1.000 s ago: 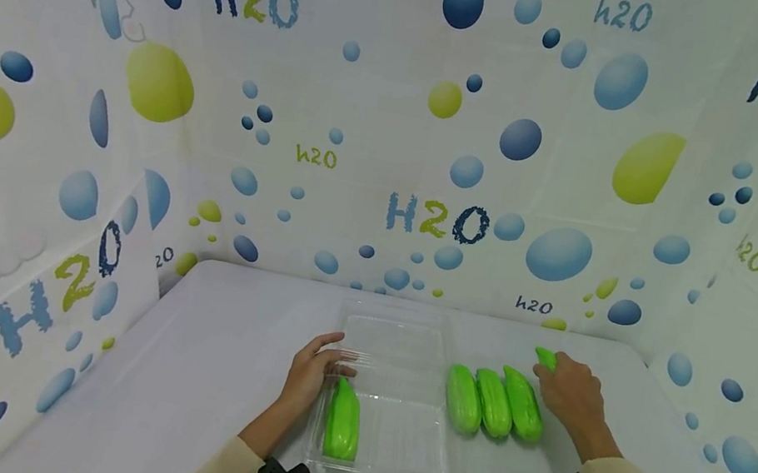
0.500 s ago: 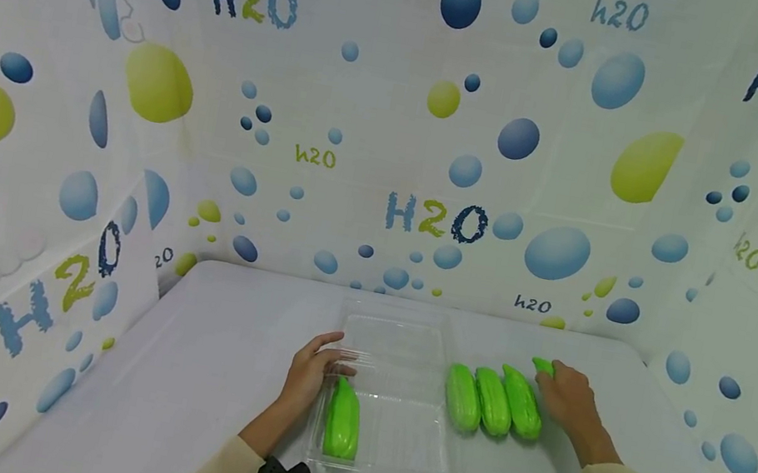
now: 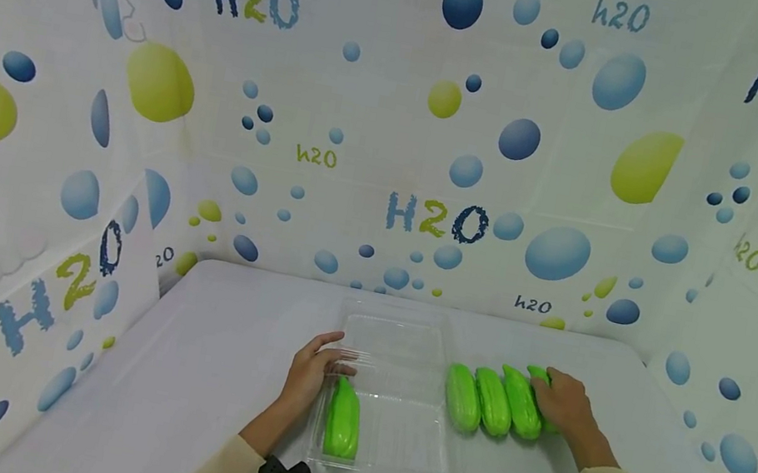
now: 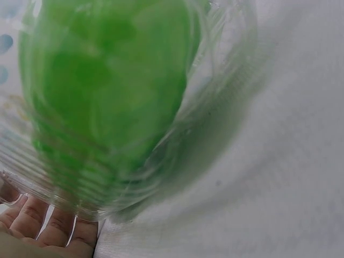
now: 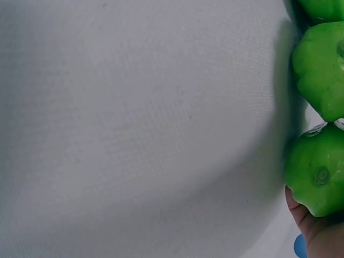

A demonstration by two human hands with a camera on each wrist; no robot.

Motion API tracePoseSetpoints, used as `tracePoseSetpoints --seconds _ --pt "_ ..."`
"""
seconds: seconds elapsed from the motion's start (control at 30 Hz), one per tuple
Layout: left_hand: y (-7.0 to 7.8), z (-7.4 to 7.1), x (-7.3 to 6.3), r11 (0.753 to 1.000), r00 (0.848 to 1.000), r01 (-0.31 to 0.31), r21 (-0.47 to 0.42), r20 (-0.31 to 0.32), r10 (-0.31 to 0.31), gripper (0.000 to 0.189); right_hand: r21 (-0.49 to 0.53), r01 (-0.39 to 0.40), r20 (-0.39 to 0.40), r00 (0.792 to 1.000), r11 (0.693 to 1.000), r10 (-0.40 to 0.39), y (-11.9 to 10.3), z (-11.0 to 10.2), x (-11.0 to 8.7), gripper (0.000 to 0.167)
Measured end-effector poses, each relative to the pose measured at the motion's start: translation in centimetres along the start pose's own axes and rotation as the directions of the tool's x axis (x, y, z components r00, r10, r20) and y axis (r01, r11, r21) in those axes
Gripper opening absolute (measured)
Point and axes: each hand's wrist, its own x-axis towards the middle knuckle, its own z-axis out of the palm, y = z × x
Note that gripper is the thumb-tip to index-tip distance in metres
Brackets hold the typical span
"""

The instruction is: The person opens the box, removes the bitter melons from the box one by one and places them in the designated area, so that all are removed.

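Observation:
My left hand (image 3: 306, 376) grips the left side of an open, hinged clear plastic box (image 3: 399, 443), its fingertips over the edge near the hinge. In the left wrist view, fingers (image 4: 56, 228) show behind the box's wall. A glossy, ribbed green gourd (image 3: 343, 425) lies lengthwise along the box's left side. My right hand (image 3: 566, 403) holds another green gourd (image 3: 538, 373) at the right end of a row, mostly hidden under the hand. Its round end (image 5: 317, 174) shows in the right wrist view, with fingers (image 5: 301, 215) against its side.
Three more green gourds (image 3: 492, 403) lie side by side between the box and my right hand. The box's lid (image 3: 395, 339) is folded back flat on the white table (image 3: 240, 330). A printed curtain (image 3: 372, 100) encloses the back and sides.
My right hand has moved slightly left and nearer with its gourd, bringing it up beside the row. The left hand, box and gourd inside have stayed put.

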Motion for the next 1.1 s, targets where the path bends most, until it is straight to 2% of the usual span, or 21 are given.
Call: tracePoseSetpoints --seconds 0.23,0.3,0.5,0.53,0.6,0.87,0.97,1.1 --pt "0.1 0.0 -0.1 1.000 1.000 0.010 -0.006 -0.008 -0.010 0.042 -0.001 0.022 0.000 1.000 1.000 -0.022 0.4 0.2 0.0 0.057" --pt "0.6 -0.1 -0.3 1.000 1.000 0.013 -0.011 -0.002 -0.013 0.042 -0.001 0.016 0.007 1.000 1.000 -0.016 0.4 0.2 0.0 0.060" --pt "0.5 0.0 -0.1 1.000 1.000 0.015 -0.018 -0.001 -0.015 0.041 0.022 -0.035 0.035 0.999 0.999 0.034 0.0 -0.2 -0.2 0.069" --pt "0.1 0.0 0.2 1.000 1.000 0.012 -0.018 -0.006 -0.013 0.042 0.023 -0.041 0.038 0.999 0.999 0.040 -0.1 -0.3 -0.3 0.069" --pt "0.1 0.0 0.3 1.000 1.000 0.012 -0.022 -0.005 -0.012 0.042 0.021 -0.049 0.039 0.998 0.999 0.048 -0.1 -0.5 -0.4 0.071" --pt "0.3 0.1 0.1 1.000 1.000 0.020 0.000 0.005 -0.020 0.041 0.005 -0.040 0.041 0.998 0.999 0.039 0.3 -0.6 -0.6 0.075" --pt "0.7 0.0 -0.1 1.000 1.000 0.020 -0.016 0.021 -0.020 0.041 0.004 -0.023 0.038 0.999 1.000 0.023 0.5 -0.5 -0.5 0.077" --pt "2.1 0.0 -0.9 1.000 0.999 0.019 -0.022 0.042 -0.018 0.041 -0.007 -0.013 0.031 0.999 1.000 0.013 0.6 -0.4 -0.5 0.081"
